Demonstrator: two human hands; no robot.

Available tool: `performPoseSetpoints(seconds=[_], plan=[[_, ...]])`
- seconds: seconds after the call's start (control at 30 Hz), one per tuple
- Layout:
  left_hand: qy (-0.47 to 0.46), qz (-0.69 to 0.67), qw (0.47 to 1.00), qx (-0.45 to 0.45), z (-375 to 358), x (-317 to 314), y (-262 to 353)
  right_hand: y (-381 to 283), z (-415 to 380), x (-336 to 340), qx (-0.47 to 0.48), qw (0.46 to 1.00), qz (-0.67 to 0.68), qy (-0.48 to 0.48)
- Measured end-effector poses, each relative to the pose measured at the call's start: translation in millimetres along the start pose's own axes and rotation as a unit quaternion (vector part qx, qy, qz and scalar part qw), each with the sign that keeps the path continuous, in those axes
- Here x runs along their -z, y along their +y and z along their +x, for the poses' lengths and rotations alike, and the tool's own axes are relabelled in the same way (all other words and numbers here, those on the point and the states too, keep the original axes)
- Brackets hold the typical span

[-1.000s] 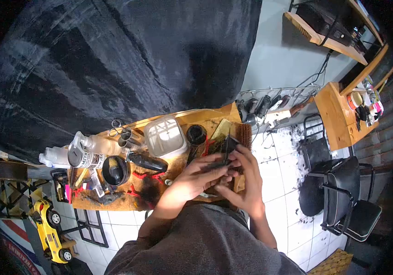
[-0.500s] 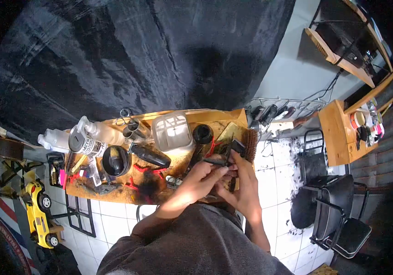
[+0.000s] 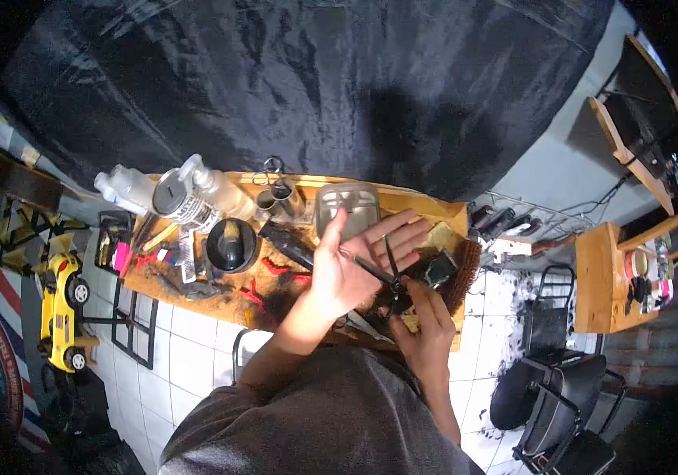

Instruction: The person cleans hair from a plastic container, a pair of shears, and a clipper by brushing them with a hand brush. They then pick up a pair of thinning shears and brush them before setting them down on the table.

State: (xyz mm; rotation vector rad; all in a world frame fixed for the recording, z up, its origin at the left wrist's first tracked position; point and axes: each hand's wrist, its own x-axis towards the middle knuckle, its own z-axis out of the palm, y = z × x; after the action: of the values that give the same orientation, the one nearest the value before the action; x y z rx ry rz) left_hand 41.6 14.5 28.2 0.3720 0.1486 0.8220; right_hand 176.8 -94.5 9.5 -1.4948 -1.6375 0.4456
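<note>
My left hand (image 3: 343, 273) is stretched out palm up over the bench, fingers spread and thumb raised. A pair of scissors (image 3: 393, 279) lies across its palm side with the blades apart. At the handle end, my right hand (image 3: 427, 321) grips the scissors with bent fingers, partly hiding the finger rings. Close to the right hand is a dark object with a shiny top (image 3: 439, 270), and beside that stands a brown bristled brush (image 3: 465, 277). Behind the left fingers sits a clear plastic container (image 3: 347, 207).
The wooden bench (image 3: 188, 294) holds a black bowl (image 3: 230, 245) with a brush, a white comb (image 3: 188, 257), red clips (image 3: 250, 294), metal cups (image 3: 285, 196), a labelled tin (image 3: 180, 198) and clear bottles (image 3: 220, 190). A black chair (image 3: 564, 400) stands right; a yellow toy car (image 3: 62, 313) is left.
My hands were close together with fingers curled; the left has since spread palm up. The scissors now show with parted blades in my right hand. The view has shifted, moving the bench rightward.
</note>
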Motion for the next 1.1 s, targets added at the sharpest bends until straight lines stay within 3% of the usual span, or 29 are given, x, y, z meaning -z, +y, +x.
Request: performPoseSetpoints(seconds=[0.47, 0.57, 0.63, 0.77, 0.8, 0.87, 0.9, 0.97, 1.03, 1.1], plan=[[-0.013, -0.036, 0.999, 0.028, -4.8, -3.8, 2.7, -8.2, 1.1, 0.0, 0.02, 0.999, -0.027, 0.004], [-0.036, -0.028, 0.999, 0.029, -4.9, -2.1, 3.0, -8.8, 1.7, -2.5, 0.043, 0.997, -0.031, 0.058], [-0.014, -0.027, 0.999, 0.034, -6.5, -3.6, 4.6, -1.8, -4.4, 0.4, -0.004, 1.0, -0.003, -0.028], [-0.017, -0.03, 0.999, 0.041, -5.3, -5.5, 5.8, -2.9, 2.6, 8.0, -0.026, 0.991, 0.08, -0.102], [-0.023, -0.023, 0.998, 0.047, -5.9, -7.2, 5.3, 4.1, 0.4, 5.6, -0.05, 0.954, 0.236, -0.178], [-0.04, -0.023, 0.997, 0.068, -5.7, -5.7, 3.0, 11.8, -1.6, 2.8, -0.079, 0.806, 0.514, -0.284], [-0.043, -0.028, 0.996, 0.074, -5.3, -4.1, 1.5, 12.5, -3.1, 2.0, -0.084, 0.809, 0.51, -0.28], [-0.047, -0.113, 0.985, 0.12, -4.4, -1.2, -1.5, 10.8, -4.8, -0.9, -0.111, 0.653, 0.677, -0.322], [-0.04, -0.139, 0.98, 0.134, -3.1, 1.0, -5.0, 14.8, -11.5, -7.1, -0.107, 0.632, 0.701, -0.312], [-0.052, -0.128, 0.979, 0.152, -3.7, 0.4, -5.5, 21.1, -16.7, -13.5, -0.09, 0.547, 0.774, -0.306]])
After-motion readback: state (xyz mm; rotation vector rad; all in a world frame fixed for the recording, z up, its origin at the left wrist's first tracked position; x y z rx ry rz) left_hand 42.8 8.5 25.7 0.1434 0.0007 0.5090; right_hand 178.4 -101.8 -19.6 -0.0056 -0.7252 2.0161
